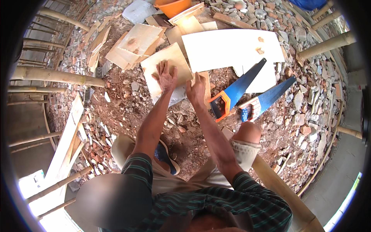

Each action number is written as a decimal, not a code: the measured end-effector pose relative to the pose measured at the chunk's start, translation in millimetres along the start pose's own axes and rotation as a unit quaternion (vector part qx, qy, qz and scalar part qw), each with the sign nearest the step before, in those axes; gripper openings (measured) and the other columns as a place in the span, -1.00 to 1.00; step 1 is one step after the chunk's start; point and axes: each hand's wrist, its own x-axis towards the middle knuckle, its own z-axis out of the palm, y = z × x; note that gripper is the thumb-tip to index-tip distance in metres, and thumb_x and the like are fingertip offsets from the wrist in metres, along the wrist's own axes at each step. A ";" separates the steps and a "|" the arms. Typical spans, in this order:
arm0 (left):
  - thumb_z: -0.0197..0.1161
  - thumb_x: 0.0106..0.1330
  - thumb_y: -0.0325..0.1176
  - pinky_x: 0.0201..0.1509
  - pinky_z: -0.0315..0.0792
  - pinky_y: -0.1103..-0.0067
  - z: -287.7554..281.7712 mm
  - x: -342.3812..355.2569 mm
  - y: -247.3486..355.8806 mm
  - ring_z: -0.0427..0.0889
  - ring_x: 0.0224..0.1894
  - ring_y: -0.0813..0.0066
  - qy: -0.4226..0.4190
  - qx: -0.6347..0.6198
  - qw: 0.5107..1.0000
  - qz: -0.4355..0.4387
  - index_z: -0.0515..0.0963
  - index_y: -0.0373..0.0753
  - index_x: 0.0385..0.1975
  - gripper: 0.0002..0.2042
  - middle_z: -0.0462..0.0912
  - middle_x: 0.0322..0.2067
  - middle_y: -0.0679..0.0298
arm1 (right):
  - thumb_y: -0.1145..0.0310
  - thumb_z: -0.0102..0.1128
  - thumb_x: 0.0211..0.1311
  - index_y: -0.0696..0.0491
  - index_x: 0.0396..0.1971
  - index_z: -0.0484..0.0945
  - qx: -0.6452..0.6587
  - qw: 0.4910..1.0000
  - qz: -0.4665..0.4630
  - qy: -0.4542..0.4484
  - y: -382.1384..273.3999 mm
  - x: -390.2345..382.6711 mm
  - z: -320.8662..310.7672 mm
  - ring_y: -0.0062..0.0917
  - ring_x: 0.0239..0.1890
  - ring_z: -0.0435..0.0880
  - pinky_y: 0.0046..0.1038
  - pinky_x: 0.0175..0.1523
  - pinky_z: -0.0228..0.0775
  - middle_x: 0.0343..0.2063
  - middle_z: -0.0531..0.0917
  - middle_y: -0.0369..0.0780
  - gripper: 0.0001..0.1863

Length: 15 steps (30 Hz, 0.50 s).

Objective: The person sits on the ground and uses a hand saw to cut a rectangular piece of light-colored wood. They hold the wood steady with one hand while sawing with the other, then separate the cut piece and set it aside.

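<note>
A square piece of plywood [150,69] lies in front of me, slightly turned. My left hand [167,77] rests on it, palm down with its fingers spread. At the board's right edge, my right hand [196,92] has its fingers curled together; whether they grip the edge or some small thing is hidden. Under the board, a pale grey block-like thing [177,96] partly shows. To the right lie two handsaws with blue blades: an orange-handled handsaw [241,83] and a handsaw with a white and blue handle [272,94]. The tip of the first overlaps a large white sheet [220,44].
More plywood pieces [135,40] lie at the back left, near an orange bucket [172,7] and a grey-white bag-like thing [138,11]. Broken brick and stone rubble [313,116] covers the ground. Bamboo poles [58,75] stick in from the left; long planks [63,139] lean there.
</note>
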 end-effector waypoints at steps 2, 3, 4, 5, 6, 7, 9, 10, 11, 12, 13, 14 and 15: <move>0.15 0.36 0.03 0.44 -0.33 -0.14 -0.8 -2.1 -11.4 0.04 0.49 0.14 0.011 -0.069 0.996 -0.052 0.35 -0.14 0.33 -0.40 0.19 0.41 0.09 | 0.39 0.22 0.14 0.25 0.10 0.40 -0.051 0.995 0.049 -0.072 0.6 17.0 19.5 0.03 -0.05 0.50 -0.05 0.04 0.36 -0.14 0.49 0.09 -0.48; 0.15 0.36 0.02 0.45 -0.33 -0.11 -1.7 0.2 -17.1 0.02 0.50 0.15 0.036 -0.109 0.991 -0.064 0.34 -0.13 0.34 -0.40 0.16 0.42 0.07 | 0.40 0.21 0.13 0.22 0.10 0.41 -0.071 0.993 0.061 -0.078 2.4 21.6 24.4 0.04 -0.05 0.50 -0.05 0.03 0.36 -0.15 0.49 0.08 -0.50; 0.15 0.37 0.01 0.47 -0.33 -0.08 -3.3 2.3 -23.8 -0.01 0.50 0.16 0.037 -0.154 0.983 -0.098 0.33 -0.13 0.34 -0.40 0.14 0.43 0.05 | 0.41 0.21 0.13 0.20 0.09 0.42 -0.084 0.991 0.060 -0.090 3.5 24.5 30.6 0.04 -0.06 0.50 -0.05 0.02 0.36 -0.16 0.49 0.08 -0.51; 0.17 0.33 0.04 0.50 -0.33 -0.01 -1.1 3.8 -26.8 -0.10 0.52 0.13 0.127 -0.368 0.912 -0.129 0.15 -0.17 0.43 -0.26 0.02 0.46 0.00 | 0.44 0.20 0.08 0.09 0.08 0.47 -0.070 0.991 0.075 -0.089 5.0 24.1 31.7 0.04 -0.03 0.49 -0.04 0.05 0.34 -0.15 0.49 0.09 -0.52; 0.17 0.28 0.11 0.51 -0.28 0.02 -5.6 3.1 -36.5 -0.10 0.52 0.05 0.017 0.072 0.959 -0.275 -0.07 -0.26 0.47 -0.10 -0.08 0.49 0.01 | 0.45 0.23 0.07 0.12 0.08 0.48 -0.064 0.993 0.058 -0.079 6.6 21.4 33.5 0.02 -0.02 0.48 -0.05 0.06 0.35 -0.14 0.50 0.09 -0.51; 0.17 0.26 0.14 0.50 -0.25 0.00 -8.1 1.4 -44.2 -0.12 0.52 0.03 0.036 0.055 0.948 -0.311 -0.05 -0.30 0.46 -0.08 -0.08 0.49 0.00 | 0.46 0.25 0.06 0.15 0.08 0.49 -0.066 0.993 0.056 -0.082 6.8 17.4 32.6 0.00 0.00 0.48 -0.06 0.08 0.36 -0.13 0.51 0.08 -0.50; 0.16 0.24 0.13 0.50 -0.20 0.03 -15.5 3.1 -61.4 -0.10 0.51 0.02 -0.035 0.027 0.936 -0.350 0.04 -0.35 0.42 -0.12 -0.01 0.46 -0.06 | 0.51 0.29 0.01 0.14 0.05 0.56 -0.032 0.993 0.089 -0.067 5.0 7.7 30.2 -0.05 0.01 0.47 -0.10 0.10 0.35 -0.11 0.51 0.06 -0.50; 0.16 0.23 0.12 0.47 -0.09 0.06 -17.4 5.8 -68.4 0.02 0.47 0.01 -0.051 0.005 0.941 -0.335 0.08 -0.35 0.40 -0.14 0.09 0.41 -0.07 | 0.52 0.30 0.00 0.13 0.04 0.58 -0.012 0.996 0.071 -0.054 3.9 2.6 28.3 -0.07 0.00 0.46 -0.12 0.10 0.34 -0.11 0.52 0.06 -0.51; 0.16 0.23 0.11 0.44 0.01 0.09 -16.6 8.9 -73.4 0.14 0.42 0.00 -0.061 0.004 0.944 -0.325 0.12 -0.34 0.38 -0.17 0.18 0.36 -0.09 | 0.53 0.30 -0.01 0.11 0.04 0.60 -0.009 0.997 0.066 -0.029 0.1 -0.2 28.0 -0.08 0.00 0.46 -0.13 0.11 0.34 -0.10 0.52 0.05 -0.51; 0.17 0.24 0.04 0.31 0.17 0.15 -16.6 12.6 -78.7 0.28 0.28 0.04 -0.069 -0.037 0.939 -0.334 0.18 -0.32 0.33 -0.25 0.30 0.26 -0.06 | 0.54 0.31 -0.01 0.10 0.03 0.61 -0.011 0.998 0.066 -0.003 -2.3 -3.8 26.8 -0.09 -0.01 0.45 -0.15 0.11 0.33 -0.10 0.52 0.05 -0.51; 0.19 0.25 -0.03 0.18 0.32 0.22 -16.2 15.2 -82.5 0.43 0.15 0.08 -0.046 -0.147 0.920 -0.361 0.23 -0.30 0.28 -0.33 0.42 0.15 -0.02 | 0.54 0.31 -0.03 0.07 0.00 0.64 -0.004 0.996 0.091 0.014 -6.7 -5.1 27.3 -0.10 -0.02 0.44 -0.17 0.12 0.32 -0.09 0.51 0.03 -0.53; 0.20 0.26 -0.10 0.05 0.47 0.28 -15.6 18.1 -84.4 0.58 0.01 0.12 0.019 -0.214 0.909 -0.357 0.29 -0.27 0.23 -0.41 0.54 0.05 0.02 | 0.54 0.31 -0.04 0.07 -0.01 0.65 -0.013 0.996 0.076 0.039 -10.0 -6.3 26.6 -0.11 -0.01 0.43 -0.17 0.12 0.31 -0.09 0.51 0.02 -0.53; 0.21 0.27 -0.16 -0.04 0.50 0.32 -15.0 19.5 -85.2 0.61 -0.07 0.16 0.056 -0.297 0.877 -0.374 0.33 -0.26 0.19 -0.47 0.58 -0.01 0.06 | 0.54 0.31 -0.04 0.07 -0.01 0.65 -0.024 0.996 0.076 0.046 -14.1 -6.1 27.1 -0.11 0.01 0.43 -0.16 0.13 0.30 -0.08 0.52 0.02 -0.53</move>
